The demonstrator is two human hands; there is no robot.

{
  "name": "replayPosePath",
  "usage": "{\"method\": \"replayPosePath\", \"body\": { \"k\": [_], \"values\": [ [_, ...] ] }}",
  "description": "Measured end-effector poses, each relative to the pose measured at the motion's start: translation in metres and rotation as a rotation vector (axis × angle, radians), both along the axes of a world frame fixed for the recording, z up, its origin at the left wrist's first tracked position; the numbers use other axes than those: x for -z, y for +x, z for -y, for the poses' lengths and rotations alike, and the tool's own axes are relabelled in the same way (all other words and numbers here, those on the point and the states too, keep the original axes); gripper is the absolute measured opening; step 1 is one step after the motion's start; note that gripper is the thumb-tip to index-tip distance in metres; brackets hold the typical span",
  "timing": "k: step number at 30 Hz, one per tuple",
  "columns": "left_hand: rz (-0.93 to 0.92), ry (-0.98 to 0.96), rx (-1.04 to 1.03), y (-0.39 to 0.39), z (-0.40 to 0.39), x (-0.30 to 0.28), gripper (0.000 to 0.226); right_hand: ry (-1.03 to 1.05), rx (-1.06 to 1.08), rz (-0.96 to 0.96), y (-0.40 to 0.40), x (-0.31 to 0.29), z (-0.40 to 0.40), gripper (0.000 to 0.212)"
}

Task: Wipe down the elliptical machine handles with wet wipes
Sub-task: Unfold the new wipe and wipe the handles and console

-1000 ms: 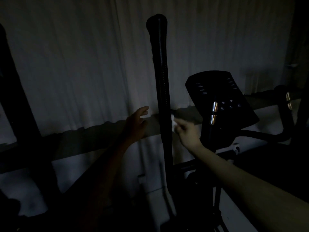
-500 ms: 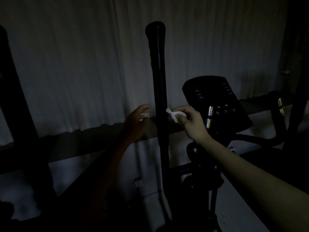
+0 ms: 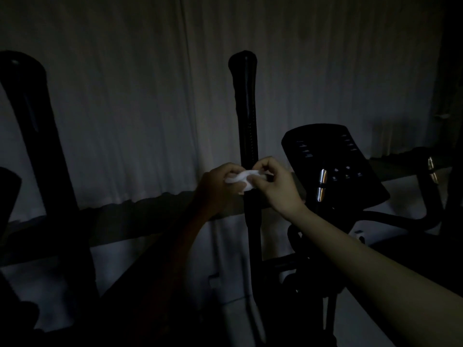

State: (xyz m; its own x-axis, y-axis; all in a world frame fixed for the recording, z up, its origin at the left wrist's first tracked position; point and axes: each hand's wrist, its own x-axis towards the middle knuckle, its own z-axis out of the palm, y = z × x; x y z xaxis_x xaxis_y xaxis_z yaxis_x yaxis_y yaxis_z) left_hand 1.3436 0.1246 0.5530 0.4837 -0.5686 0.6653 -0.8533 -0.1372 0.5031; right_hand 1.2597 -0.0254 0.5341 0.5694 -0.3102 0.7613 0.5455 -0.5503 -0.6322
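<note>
1. We held the wet wipe between both hands, just in front of the upright handle at about its mid-height; whether the wipe touched the handle, we could not tell in the dim light.
2. Our left hand pinched the wipe's nine o'clock end, fingers curled round it; our right hand pinched its three o'clock end the same way.
3. A second dark handle stood at nine o'clock, well apart; the console sat at three o'clock of our hands, near the right wrist; a pale curtain hung behind.
</note>
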Motion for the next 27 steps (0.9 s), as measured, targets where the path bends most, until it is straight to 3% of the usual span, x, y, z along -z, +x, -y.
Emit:
{"method": "replayPosePath", "body": {
  "k": [7,14,18,21,27],
  "values": [
    [-0.085,-0.235,-0.076,0.020,-0.005,-0.020,0.019,0.064,0.119,-0.004,0.001,0.000,0.022,0.026],
    [0.125,-0.419,-0.160,0.042,0.028,-0.112,0.029,0.040,0.236,-0.001,-0.002,-0.020,0.046,0.023],
    [0.135,-0.519,-0.199,0.045,0.049,-0.152,0.028,0.014,0.247,-0.001,-0.003,-0.027,0.050,0.021],
    [0.220,-0.515,-0.148,0.040,0.064,-0.143,0.022,-0.007,0.242,-0.003,-0.001,-0.026,0.051,0.023],
    [0.377,-0.439,-0.168,0.031,0.058,-0.068,0.028,-0.062,0.281,-0.024,0.002,-0.017,0.048,0.026]
  ]
}}
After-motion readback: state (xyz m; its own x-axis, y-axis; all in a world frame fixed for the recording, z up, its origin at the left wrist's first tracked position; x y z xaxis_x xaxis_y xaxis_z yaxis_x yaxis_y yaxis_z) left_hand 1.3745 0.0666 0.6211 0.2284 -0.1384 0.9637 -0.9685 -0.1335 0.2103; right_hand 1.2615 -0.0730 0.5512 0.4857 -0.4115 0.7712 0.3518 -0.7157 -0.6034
